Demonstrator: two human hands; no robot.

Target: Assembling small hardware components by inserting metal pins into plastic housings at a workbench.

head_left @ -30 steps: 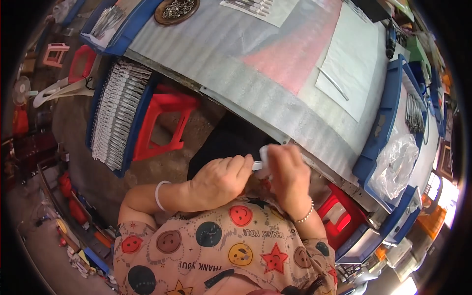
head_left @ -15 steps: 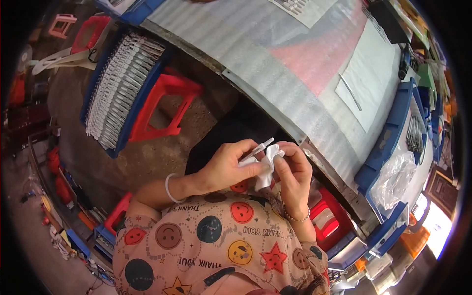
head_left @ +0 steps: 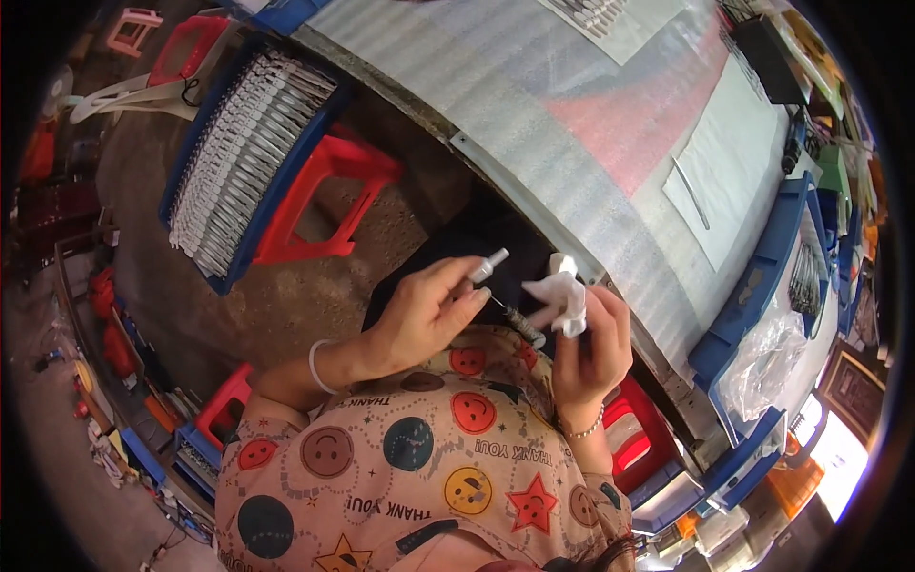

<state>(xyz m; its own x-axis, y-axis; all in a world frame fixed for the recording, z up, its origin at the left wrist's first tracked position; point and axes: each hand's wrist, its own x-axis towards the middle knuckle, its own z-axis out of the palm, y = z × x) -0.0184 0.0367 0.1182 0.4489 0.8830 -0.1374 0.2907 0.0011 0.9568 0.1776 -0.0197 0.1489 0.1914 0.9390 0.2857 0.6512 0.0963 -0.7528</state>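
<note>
My left hand (head_left: pixel 424 310) is closed on a slim silver-white metal piece (head_left: pixel 490 265), whose narrow tip points up and away past the fingers. Opposite it, my right hand (head_left: pixel 593 353) grips a crumpled white cloth (head_left: pixel 564 297), slightly blurred and apart from the metal piece. Between the hands, below the left fingertips, shows a thin grey rod with a rough, twisted-looking end (head_left: pixel 522 326); whether it belongs to the held piece I cannot tell. Both hands are in front of my body, beside the table edge.
A metal-edged table (head_left: pixel 534 133) under plastic sheeting runs along the far right, with a thin metal rod (head_left: pixel 691 193) on white paper. At left, a blue tray (head_left: pixel 221 284) packed with similar metal pieces rests on a red stool (head_left: pixel 319 205). Another blue tray (head_left: pixel 753 276) holds metal parts.
My hands have moved apart; the white cloth has come away from the metal piece with my right hand. The rough-ended grey rod now shows between them.
</note>
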